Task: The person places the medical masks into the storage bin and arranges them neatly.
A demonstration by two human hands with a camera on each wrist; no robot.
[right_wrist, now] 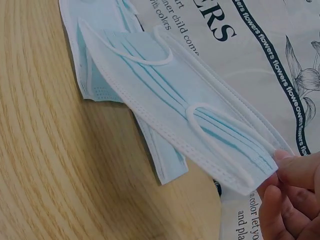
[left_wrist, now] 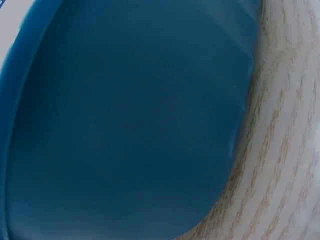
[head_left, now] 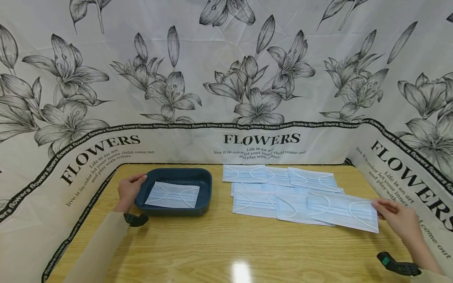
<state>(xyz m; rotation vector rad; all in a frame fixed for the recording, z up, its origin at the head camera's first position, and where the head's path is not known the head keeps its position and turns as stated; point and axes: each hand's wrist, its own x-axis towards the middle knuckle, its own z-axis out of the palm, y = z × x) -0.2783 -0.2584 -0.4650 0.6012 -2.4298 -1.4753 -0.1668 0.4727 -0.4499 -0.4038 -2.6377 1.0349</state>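
Observation:
My right hand pinches the right end of a light blue face mask. In the right wrist view, the thumb and fingers grip one short edge of that mask, which slants above the others. Its far end overlaps the spread of masks on the table. On the left, my left hand holds the rim of a dark blue plastic box. One face mask lies flat inside the box. Only the box's side wall fills the left wrist view; the left fingers are hidden there.
Several more masks lie in overlapping rows right of the box on the wooden table. A white cloth with flower prints hangs behind and along both sides. Dark bands circle both wrists.

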